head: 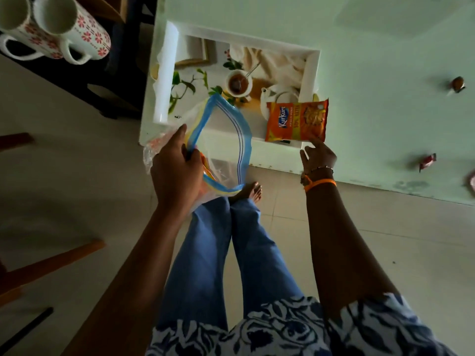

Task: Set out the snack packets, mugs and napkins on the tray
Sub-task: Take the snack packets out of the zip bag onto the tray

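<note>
Currently the right hand (317,154), fingers loosely spread, touches the packet's (298,120) near edge at the tray's (312,70) right corner, not gripping. Left hand (177,170) pinches the bag (221,142) mouth open. Advice: slide packet fully inside. 2 mugs (51,27) wait apart.

You have one view only, from the camera on your head, looking steeply down past your patterned top and legs to the floor. It is wide-angle and close: both forearms fill the lower half. The tray (312,70) on the pale green table (385,60) sits across the upper middle.
</note>
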Tool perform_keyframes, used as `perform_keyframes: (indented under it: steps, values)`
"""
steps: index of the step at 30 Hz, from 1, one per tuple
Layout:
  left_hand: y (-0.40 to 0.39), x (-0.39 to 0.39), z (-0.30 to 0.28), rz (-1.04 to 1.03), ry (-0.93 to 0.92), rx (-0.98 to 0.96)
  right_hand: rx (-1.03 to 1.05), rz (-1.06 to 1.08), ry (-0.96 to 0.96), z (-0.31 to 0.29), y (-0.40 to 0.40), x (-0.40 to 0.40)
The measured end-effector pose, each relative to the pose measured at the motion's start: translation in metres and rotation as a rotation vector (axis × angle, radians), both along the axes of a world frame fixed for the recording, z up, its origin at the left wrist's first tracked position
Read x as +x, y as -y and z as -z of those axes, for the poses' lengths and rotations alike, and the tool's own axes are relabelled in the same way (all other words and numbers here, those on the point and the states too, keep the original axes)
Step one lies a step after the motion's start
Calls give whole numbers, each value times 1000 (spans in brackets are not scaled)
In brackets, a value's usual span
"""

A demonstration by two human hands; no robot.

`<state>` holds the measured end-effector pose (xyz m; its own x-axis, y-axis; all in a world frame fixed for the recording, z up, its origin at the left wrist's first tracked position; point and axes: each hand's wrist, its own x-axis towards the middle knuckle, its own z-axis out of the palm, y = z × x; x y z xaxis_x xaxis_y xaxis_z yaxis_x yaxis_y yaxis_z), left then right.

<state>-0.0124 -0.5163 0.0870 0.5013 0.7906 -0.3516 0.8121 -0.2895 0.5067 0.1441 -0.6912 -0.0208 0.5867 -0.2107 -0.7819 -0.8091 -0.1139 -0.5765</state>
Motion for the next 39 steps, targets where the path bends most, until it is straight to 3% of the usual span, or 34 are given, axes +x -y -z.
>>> perform_keyframes:
  steps: [2, 4, 6, 8, 10, 12, 18, 21, 26, 31, 36, 39]
  values:
    - [1, -1, 2, 16, -4, -4, -257, -190, 132, 3, -5, -6]
    - [2, -3, 4, 38, -14, -3, -579, -433, 390, 5, -11, -13]
    - [4, -4, 5, 44, -22, -9, -773, -651, 567, 2, -23, -13]
    - [5, -6, 7, 40, -23, -11, -881, -655, 572, 4, -29, -2]
    - [4, -7, 7, 39, -22, -8, -892, -564, 546, 3, -36, 7]
    - [4, -9, 8, 44, -10, -3, -882, -620, 601, 5, -45, 10]
    - [3, -4, 9, 36, 27, 7, -792, -1561, 672, 34, -54, 10]
    - [0, -4, 10, 52, 45, 16, -830, -1759, 646, 42, -46, 21]
    - [-1, -4, 8, 36, 56, -10, -839, -1910, 744, 37, -24, 38]
    - [-5, -6, 6, 6, 70, -17, -885, -1954, 717, 32, -10, 39]
    - [-9, -14, 4, -28, 90, -49, -827, -1800, 642, 8, -28, 25]
    - [-13, -21, 1, -91, 101, -33, -602, -1480, 861, -31, -66, 3]
